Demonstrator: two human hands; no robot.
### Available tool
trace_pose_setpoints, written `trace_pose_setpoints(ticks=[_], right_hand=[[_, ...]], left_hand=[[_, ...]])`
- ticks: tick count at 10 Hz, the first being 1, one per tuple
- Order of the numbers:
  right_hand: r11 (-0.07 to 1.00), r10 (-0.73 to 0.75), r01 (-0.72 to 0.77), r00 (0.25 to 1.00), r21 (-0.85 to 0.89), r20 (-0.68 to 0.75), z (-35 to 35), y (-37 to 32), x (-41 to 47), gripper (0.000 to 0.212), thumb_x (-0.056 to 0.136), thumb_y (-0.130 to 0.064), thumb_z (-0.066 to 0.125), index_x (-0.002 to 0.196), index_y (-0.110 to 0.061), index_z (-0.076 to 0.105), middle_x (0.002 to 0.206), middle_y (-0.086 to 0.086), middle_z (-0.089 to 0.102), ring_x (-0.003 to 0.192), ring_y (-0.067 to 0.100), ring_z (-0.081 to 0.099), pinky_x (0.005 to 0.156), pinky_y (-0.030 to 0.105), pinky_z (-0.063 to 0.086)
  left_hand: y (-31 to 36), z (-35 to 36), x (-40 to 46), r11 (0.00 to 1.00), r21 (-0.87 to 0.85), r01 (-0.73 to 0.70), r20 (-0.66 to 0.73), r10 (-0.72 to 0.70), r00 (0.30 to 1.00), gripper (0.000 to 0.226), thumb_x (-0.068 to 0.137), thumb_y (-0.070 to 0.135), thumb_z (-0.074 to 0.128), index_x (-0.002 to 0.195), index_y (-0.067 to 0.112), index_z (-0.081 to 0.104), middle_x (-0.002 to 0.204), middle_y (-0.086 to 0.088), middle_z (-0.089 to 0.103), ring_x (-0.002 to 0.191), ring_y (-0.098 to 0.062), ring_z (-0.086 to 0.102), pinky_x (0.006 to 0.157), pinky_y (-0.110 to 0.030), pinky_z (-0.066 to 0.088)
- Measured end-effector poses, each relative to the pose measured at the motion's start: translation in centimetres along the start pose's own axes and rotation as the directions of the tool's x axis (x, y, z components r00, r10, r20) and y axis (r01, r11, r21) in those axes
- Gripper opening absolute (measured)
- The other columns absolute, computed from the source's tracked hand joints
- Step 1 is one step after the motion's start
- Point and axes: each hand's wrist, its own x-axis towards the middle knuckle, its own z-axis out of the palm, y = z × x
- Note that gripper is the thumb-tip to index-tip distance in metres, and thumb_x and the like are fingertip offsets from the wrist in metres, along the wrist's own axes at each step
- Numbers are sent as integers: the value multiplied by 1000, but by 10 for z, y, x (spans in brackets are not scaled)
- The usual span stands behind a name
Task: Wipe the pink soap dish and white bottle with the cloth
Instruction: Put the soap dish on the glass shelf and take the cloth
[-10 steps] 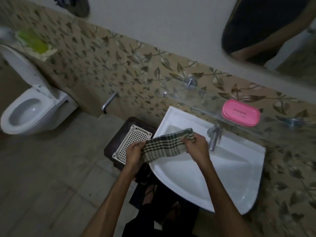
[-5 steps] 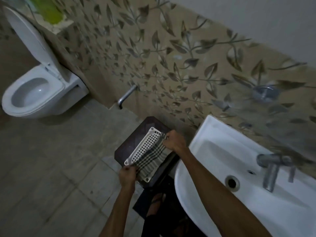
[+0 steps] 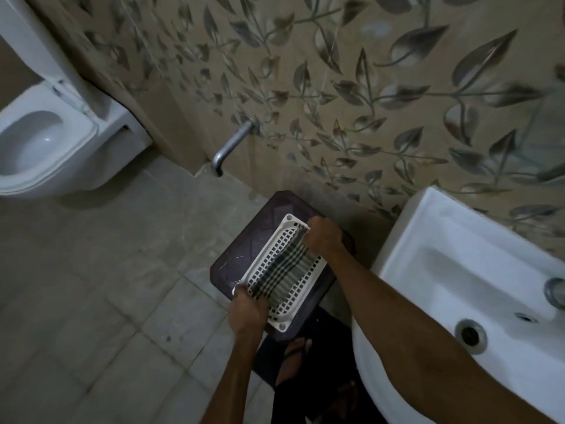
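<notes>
Both hands have carried the cloth [image 3: 282,270] away from the sink [image 3: 458,270] and down to the white basket [image 3: 286,313], and the view has swung left and lower, so the pink soap dish seen on the glass shelf a second ago is now out of frame. No white bottle shows either.

The checked cloth lies stretched lengthwise along the basket, pulled between the two hands. The left hand [image 3: 247,310] is closed around the cloth's near end at the basket's near corner; the right hand [image 3: 324,237] is closed around its far end at the basket's far rim. Whether the cloth rests on the basket's grid or hangs just above it cannot be told.

The basket sits on a dark stool [image 3: 244,255] that stands on the tiled floor [image 3: 107,286] against the leaf-patterned wall [image 3: 336,87], just left of the sink. A metal tap [image 3: 232,145] juts from the wall above the stool, and a toilet [image 3: 55,142] with its lid raised stands well apart at the left. A foot in a sandal [image 3: 295,356] shows below the stool, beside the sink's edge.
</notes>
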Motion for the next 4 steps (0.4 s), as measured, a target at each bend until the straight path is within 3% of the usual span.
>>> trace_pose_setpoints(ticks=[1, 2, 3, 4], right_hand=[[997, -56, 51, 995, -56, -80, 10, -2, -9, 21, 97, -14, 57, 114, -5, 65, 122, 19, 68, 118, 39, 65, 95, 47, 54], [980, -108, 122, 990, -154, 94, 22, -5, -15, 28, 97, -14, 59, 123, -6, 66, 127, 17, 68, 123, 37, 65, 99, 46, 54], [916, -133, 251, 926, -314, 353, 43, -1, -18, 44, 102, -27, 59, 143, -9, 54, 148, 17, 55, 142, 37, 49, 120, 53, 36], [919, -120, 246, 919, -307, 376, 53, 2, -18, 53, 107, -29, 54, 154, -10, 40, 166, 16, 31, 154, 36, 30, 125, 52, 22]], left_hand=[[1, 5, 0, 943, 220, -250, 52, 244, 968, 47, 87, 21, 70, 131, 7, 59, 130, -18, 63, 116, -39, 63, 92, -44, 54], [10, 16, 7, 648, 572, -502, 313, 394, 864, 69, 91, 30, 62, 154, 16, 39, 161, -12, 38, 148, -31, 38, 119, -46, 31], [14, 30, 14, 461, 665, -587, 487, 329, 809, 78, 103, 43, 49, 166, 15, 12, 176, -10, 6, 162, -28, 6, 128, -49, 13], [20, 32, 12, 414, 700, -582, 509, 282, 813, 75, 108, 50, 35, 167, 12, 8, 176, -12, -3, 162, -27, 1, 130, -49, 9]])
